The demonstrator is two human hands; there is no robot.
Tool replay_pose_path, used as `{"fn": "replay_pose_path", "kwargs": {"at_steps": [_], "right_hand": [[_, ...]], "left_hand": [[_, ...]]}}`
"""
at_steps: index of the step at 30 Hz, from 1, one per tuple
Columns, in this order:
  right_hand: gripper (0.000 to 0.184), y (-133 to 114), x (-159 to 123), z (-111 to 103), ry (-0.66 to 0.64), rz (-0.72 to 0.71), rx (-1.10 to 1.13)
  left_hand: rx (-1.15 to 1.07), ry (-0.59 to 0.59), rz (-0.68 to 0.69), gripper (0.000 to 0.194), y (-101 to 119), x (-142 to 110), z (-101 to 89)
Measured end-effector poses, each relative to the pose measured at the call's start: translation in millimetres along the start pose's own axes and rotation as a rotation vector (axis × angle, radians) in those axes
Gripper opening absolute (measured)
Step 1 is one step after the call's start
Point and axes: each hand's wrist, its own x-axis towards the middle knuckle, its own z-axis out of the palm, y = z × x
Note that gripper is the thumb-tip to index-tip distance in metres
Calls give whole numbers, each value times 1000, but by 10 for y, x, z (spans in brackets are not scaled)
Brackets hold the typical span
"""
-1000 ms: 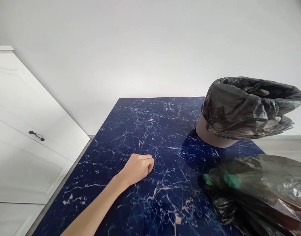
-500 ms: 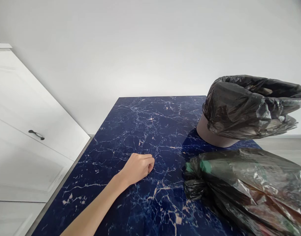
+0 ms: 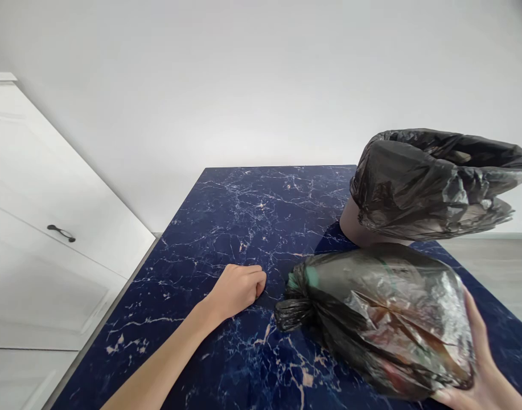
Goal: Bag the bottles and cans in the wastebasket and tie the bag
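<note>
at the lower right of the frame, our right hand (image 3: 480, 367) has the wide end of the filled black bag (image 3: 391, 319) in a spread, cupping grip, its bunched neck pointing left over the counter (image 3: 226, 228), while our left hand (image 3: 238, 289) rests, lower centre, in a seemingly empty fist. we judge the step to be positioning the bag, so our next move calls for steady support under its bulk.

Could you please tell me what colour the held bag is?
The held bag is translucent black; the head view shows it best.
</note>
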Motion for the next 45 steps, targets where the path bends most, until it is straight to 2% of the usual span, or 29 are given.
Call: {"fn": "replay_pose_path", "kwargs": {"at_steps": [3,7,10,14,19,22,25,27,30,33,36,41,45], "right_hand": [[139,-178,34,151,-95,74,112],[143,-378,162,347,-210,16,192],[140,-387,360,486,-302,-90,229],[136,-349,702,708,-343,-263,196],[117,-446,1022,1045,-294,-343,272],[101,-479,1099,1167,-197,-347,310],[84,-507,1086,1164,-64,-393,303],[71,-564,1032,1114,54,-486,210],[53,-726,893,1053,184,-712,6],[46,-921,725,1090,154,-939,-78],[44,-1075,587,1209,90,-1058,-135],[39,-1171,516,1359,68,-1046,-247],[26,-1148,551,1352,108,-1028,-249]], "left_hand": [[-28,122,-96,32,14,-11,-10],[-74,329,-297,33,-8,3,-30],[-120,439,-432,24,-75,56,-32],[-237,466,-548,23,-139,113,-38],[-365,396,-614,34,-79,98,-98],[-398,378,-607,34,-42,85,-116],[-407,376,-585,33,-44,81,-94],[-392,392,-567,34,-57,78,-72],[-348,422,-532,37,-64,73,-54],[-315,428,-485,39,-42,74,-62],[-264,407,-389,39,-7,77,-76],[-55,285,-181,30,44,66,-71],[72,263,-70,21,82,61,-74]]}}
